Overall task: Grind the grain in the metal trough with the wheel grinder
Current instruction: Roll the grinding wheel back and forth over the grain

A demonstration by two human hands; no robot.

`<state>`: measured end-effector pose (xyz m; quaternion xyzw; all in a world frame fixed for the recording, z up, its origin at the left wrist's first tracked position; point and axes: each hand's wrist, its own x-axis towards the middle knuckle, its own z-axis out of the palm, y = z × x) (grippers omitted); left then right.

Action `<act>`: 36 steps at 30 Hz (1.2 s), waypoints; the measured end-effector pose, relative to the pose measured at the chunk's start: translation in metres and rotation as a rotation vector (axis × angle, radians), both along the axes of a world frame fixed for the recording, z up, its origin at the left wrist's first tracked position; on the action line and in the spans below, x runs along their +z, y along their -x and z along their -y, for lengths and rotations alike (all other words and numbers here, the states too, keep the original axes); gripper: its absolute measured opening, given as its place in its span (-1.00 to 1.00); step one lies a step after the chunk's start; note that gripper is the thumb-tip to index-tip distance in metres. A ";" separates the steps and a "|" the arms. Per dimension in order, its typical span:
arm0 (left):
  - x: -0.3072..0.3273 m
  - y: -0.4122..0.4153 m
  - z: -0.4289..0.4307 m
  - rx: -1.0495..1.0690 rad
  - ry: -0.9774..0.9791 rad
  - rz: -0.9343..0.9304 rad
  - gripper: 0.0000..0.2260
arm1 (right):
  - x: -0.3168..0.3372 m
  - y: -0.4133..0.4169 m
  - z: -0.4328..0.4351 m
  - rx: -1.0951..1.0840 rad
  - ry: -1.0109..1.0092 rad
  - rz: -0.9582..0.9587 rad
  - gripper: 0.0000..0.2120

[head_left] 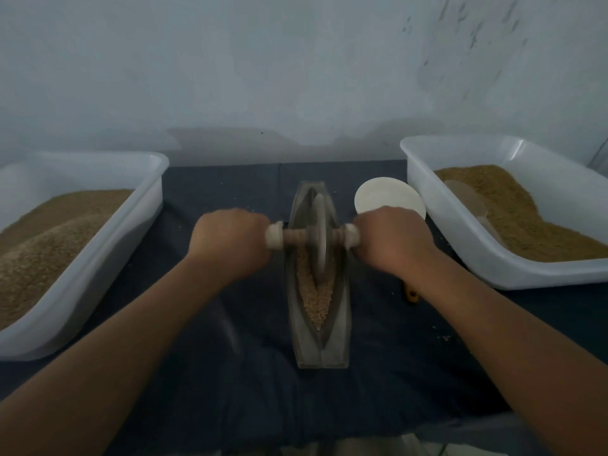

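Note:
A long boat-shaped metal trough (340,327) lies lengthwise on the dark cloth in the middle of the head view. Tan grain (316,301) fills its groove on the near side. The wheel grinder (318,236) stands upright in the groove near the trough's middle, its wooden axle crossing left to right. My left hand (230,241) is closed around the left handle. My right hand (393,240) is closed around the right handle. Both handle ends are hidden inside my fists.
A white plastic tub of tan grain (98,238) sits at the left. Another white tub of grain (460,232) sits at the right with a scoop (467,199) lying in it. A white round bowl (388,195) stands behind my right hand. A small yellow-brown object (411,295) lies under my right forearm.

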<state>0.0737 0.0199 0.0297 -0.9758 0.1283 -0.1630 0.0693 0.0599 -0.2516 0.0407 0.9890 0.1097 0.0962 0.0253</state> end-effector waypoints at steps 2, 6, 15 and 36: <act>0.011 -0.026 0.012 0.034 0.012 0.001 -0.73 | 0.000 -0.023 -0.005 -0.071 -0.052 0.046 -0.73; 0.021 -0.031 0.013 0.021 0.036 -0.121 -0.76 | 0.008 -0.029 -0.005 -0.043 -0.024 -0.011 -0.74; 0.009 0.033 -0.015 -0.137 -0.033 -0.123 -0.76 | 0.002 0.024 0.016 0.046 0.016 -0.228 -0.76; 0.013 -0.028 0.009 0.013 0.054 -0.092 -0.74 | -0.001 -0.032 0.012 -0.049 0.002 0.045 -0.72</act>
